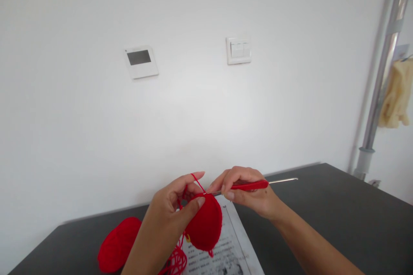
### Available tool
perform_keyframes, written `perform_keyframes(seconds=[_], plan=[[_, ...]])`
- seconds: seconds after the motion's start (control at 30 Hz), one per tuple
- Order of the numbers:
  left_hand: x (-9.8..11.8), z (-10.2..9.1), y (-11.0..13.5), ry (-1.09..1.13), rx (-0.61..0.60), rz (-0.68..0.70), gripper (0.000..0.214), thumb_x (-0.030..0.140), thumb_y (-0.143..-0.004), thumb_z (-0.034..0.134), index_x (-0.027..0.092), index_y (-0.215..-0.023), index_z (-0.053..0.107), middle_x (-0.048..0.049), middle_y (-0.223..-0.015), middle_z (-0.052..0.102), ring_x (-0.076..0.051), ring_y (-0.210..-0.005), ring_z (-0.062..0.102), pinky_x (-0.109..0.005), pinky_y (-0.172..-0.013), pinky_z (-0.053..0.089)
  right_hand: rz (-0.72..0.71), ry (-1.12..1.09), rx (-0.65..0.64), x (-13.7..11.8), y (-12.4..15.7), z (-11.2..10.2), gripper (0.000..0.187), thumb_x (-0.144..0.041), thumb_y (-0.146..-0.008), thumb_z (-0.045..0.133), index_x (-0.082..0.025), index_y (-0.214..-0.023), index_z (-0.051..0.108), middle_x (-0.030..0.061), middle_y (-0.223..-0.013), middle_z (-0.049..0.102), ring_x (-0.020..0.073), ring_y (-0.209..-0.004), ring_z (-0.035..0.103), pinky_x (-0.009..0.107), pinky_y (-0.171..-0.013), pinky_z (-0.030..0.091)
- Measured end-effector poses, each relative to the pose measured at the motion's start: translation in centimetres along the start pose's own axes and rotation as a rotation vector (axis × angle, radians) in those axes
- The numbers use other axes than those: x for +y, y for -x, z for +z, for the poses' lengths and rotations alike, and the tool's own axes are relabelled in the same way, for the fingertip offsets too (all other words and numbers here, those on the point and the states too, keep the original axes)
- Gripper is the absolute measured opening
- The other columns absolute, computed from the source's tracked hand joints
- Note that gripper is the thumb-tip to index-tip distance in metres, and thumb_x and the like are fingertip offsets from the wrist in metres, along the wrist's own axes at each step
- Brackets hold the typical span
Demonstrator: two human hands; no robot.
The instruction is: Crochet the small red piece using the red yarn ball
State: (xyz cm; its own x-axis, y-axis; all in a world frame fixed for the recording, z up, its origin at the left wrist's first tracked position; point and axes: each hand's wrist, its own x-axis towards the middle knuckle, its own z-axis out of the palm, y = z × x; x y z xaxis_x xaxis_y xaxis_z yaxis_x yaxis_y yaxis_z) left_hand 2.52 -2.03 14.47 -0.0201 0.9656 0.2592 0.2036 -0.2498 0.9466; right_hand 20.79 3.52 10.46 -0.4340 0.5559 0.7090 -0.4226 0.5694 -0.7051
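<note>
My left hand [182, 202] pinches the upper edge of a rounded red crochet piece [206, 225], with a strand of red yarn [198, 182] looped over its raised index finger. My right hand [247, 189] grips a crochet hook [250, 186] with a red handle and metal ends. The hook's left tip meets the top edge of the piece, near my left thumb. A small yellow stitch marker [188, 238] hangs at the piece's lower left. Loose red yarn [177, 260] lies tangled below my left hand.
A red yarn ball [118, 245] rests on the dark table [342, 223] at left. Under the work lies a printed sheet [240, 240]. Behind stands a white wall with a thermostat panel [142, 62] and a light switch [238, 50]. A metal pole [382, 73] rises at right.
</note>
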Motion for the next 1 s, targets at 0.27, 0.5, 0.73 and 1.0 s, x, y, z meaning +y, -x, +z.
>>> perform_keyframes(seconds=[0.27, 0.5, 0.73, 1.0], plan=[[-0.3, 0.1, -0.1, -0.091, 0.026, 0.034, 0.036, 0.028, -0.069, 0.067, 0.02, -0.103, 0.069, 0.0009, -0.068, 0.066, -0.017, -0.064, 0.059, -0.03, -0.066, 0.047, -0.043, 0.197, -0.076, -0.6, 0.0, -0.1, 0.007, -0.016, -0.087, 0.059, -0.017, -0.084, 0.065, 0.0079, -0.096, 0.072, 0.0161, -0.091, 0.068, 0.031, -0.081, 0.055], [-1.2, -0.5, -0.6, -0.269, 0.009, 0.084, 0.039, 0.03, -0.074, 0.062, 0.021, -0.112, 0.066, -0.0004, -0.076, 0.068, -0.019, -0.07, 0.062, -0.03, -0.066, 0.049, -0.157, 0.481, -0.147, -1.0, -0.1, 0.1, 0.013, -0.012, -0.089, 0.05, -0.019, -0.088, 0.062, 0.0072, -0.101, 0.069, 0.0149, -0.092, 0.066, 0.03, -0.081, 0.055], [-0.6, 0.2, -0.2, -0.379, 0.164, 0.13, 0.033, 0.029, -0.075, 0.06, 0.022, -0.106, 0.068, 0.0002, -0.077, 0.07, -0.02, -0.072, 0.062, -0.033, -0.075, 0.049, -0.306, 0.648, -0.162, -0.9, -0.2, 0.9, 0.016, -0.009, -0.089, 0.045, -0.019, -0.095, 0.057, 0.0101, -0.102, 0.066, 0.0164, -0.098, 0.062, 0.031, -0.084, 0.054], [-0.2, 1.2, 0.5, -0.495, 0.332, 0.199, 0.029, 0.029, -0.076, 0.059, 0.022, -0.103, 0.068, -0.0013, -0.08, 0.072, -0.023, -0.077, 0.065, -0.034, -0.079, 0.048, -0.57, 0.916, -0.126, 0.9, 0.2, 1.6, 0.022, -0.003, -0.085, 0.049, -0.013, -0.104, 0.055, 0.0173, -0.108, 0.066, 0.0237, -0.107, 0.058, 0.038, -0.09, 0.053]])
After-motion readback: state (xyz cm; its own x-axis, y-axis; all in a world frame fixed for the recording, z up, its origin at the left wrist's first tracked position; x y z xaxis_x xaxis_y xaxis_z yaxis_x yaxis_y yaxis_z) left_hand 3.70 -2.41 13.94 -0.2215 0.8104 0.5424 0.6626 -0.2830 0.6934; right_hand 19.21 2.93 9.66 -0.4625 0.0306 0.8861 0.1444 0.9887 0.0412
